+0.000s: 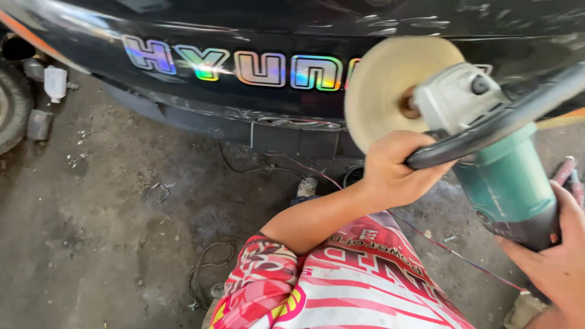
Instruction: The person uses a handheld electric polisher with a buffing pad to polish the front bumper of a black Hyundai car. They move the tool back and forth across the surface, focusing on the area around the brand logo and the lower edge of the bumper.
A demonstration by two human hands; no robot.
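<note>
Shiny rainbow letters [244, 67] run along the black car panel [201, 24], just left of the cream pad [390, 79]. The polisher [487, 158] sits up near the panel (pad facing it). Left hand [393, 173] is wrapped tight on the black loop handle [487, 131], arm bent across the red shirt [341, 286]. Right hand [557, 256] clamps the teal body's rear end from below.

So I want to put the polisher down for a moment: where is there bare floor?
The widest bare patch is the concrete floor at the left, between the black car panel and the loose wires. It is crowded near the tyre and under the polisher, where thin cables run.
</note>
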